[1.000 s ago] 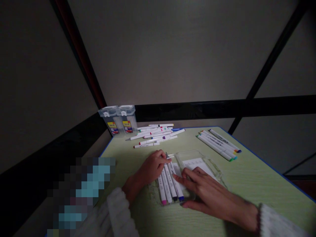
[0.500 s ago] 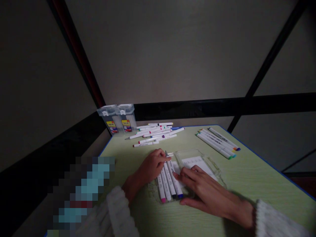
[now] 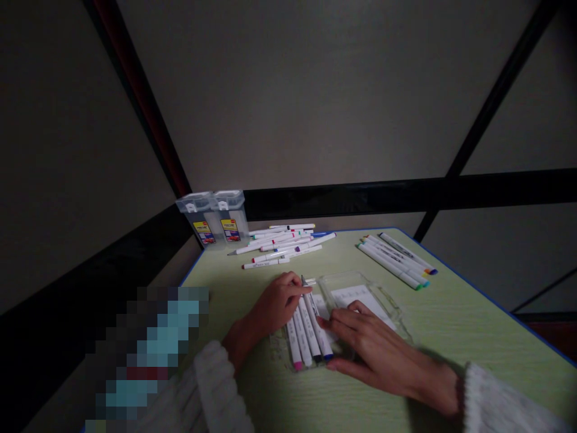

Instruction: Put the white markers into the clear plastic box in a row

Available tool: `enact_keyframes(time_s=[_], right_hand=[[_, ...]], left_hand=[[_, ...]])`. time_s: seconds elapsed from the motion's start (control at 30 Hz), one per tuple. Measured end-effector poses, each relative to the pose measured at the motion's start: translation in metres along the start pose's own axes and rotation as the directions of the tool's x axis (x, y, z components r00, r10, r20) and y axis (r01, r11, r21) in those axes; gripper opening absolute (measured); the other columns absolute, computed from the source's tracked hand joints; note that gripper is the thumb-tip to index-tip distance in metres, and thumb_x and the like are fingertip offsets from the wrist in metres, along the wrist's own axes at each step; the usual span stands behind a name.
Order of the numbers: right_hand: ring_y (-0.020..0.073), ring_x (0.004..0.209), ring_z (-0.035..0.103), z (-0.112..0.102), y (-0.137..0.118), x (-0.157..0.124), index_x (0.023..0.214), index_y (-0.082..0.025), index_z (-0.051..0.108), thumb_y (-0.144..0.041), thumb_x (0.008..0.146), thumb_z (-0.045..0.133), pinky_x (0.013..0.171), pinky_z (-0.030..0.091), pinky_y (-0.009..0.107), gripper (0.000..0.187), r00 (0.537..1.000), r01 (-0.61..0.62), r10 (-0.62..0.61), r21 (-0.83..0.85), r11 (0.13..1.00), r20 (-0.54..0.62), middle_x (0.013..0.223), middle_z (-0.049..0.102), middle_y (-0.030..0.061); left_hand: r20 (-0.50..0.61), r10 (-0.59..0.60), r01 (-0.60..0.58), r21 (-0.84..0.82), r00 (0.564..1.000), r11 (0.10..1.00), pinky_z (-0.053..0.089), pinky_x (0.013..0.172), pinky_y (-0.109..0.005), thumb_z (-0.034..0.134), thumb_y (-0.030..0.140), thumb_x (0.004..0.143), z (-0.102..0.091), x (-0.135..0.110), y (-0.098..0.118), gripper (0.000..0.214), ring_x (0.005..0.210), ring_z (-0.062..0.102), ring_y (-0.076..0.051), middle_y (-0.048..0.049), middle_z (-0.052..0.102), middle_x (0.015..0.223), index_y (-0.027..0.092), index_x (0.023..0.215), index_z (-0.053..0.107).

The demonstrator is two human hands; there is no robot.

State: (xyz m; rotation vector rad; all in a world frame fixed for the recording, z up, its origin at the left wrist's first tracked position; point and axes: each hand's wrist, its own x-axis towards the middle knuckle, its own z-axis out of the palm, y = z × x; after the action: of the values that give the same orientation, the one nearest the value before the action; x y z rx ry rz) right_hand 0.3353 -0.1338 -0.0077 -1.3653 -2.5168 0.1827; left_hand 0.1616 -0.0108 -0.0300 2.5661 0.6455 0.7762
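Note:
Several white markers (image 3: 303, 338) lie side by side in one half of an open clear plastic case (image 3: 345, 278). Their near ends are pink, white, black and blue. My left hand (image 3: 282, 300) is closed around the far end of the blue-ended marker (image 3: 321, 334), with its fingers bent over the row. My right hand (image 3: 360, 340) rests over the case from the right with its fingers apart. Its index fingertip touches the side of the blue-ended marker, and the thumb lies near the blue end. A white printed sheet (image 3: 349, 296) shows in the other half, partly covered by my right hand.
Behind my hands, a loose pile of markers (image 3: 282, 243) lies across the table (image 3: 451, 337). Two clear lidded boxes (image 3: 211, 219) stand at the back left corner. Another group of markers (image 3: 396, 261) lies at the back right. Dark-framed panels (image 3: 315, 120) rise behind the table.

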Motion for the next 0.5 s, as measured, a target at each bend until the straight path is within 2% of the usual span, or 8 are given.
enact_keyframes(time_s=[0.23,0.5], right_hand=[[0.0250,0.090,0.053,0.0012,-0.0025,-0.0012,0.108,-0.011,0.051,-0.038,0.080,0.052,0.086,0.031,0.043,0.039,0.997,-0.069,0.072,0.096,0.993,-0.030,0.096,0.059,0.0108],[0.0243,0.091,0.052,-0.0018,-0.0055,0.0000,0.108,-0.012,0.049,-0.033,0.078,0.055,0.081,0.035,0.039,0.037,0.991,-0.123,0.130,0.149,0.981,-0.035,0.098,0.059,0.0101]], left_hand=[[0.009,-0.012,0.012,0.008,1.000,1.000,0.041,0.071,-0.025,0.042,0.007,0.077,0.0000,0.0013,0.0007,0.032,0.078,0.049,-0.013,-0.0045,0.053,0.082,0.017,0.096,0.065],[0.023,-0.001,0.001,0.008,1.000,1.000,0.041,0.071,-0.025,0.043,0.006,0.076,-0.0003,0.0016,0.0000,0.032,0.079,0.049,-0.013,-0.0050,0.053,0.083,0.017,0.096,0.065]])
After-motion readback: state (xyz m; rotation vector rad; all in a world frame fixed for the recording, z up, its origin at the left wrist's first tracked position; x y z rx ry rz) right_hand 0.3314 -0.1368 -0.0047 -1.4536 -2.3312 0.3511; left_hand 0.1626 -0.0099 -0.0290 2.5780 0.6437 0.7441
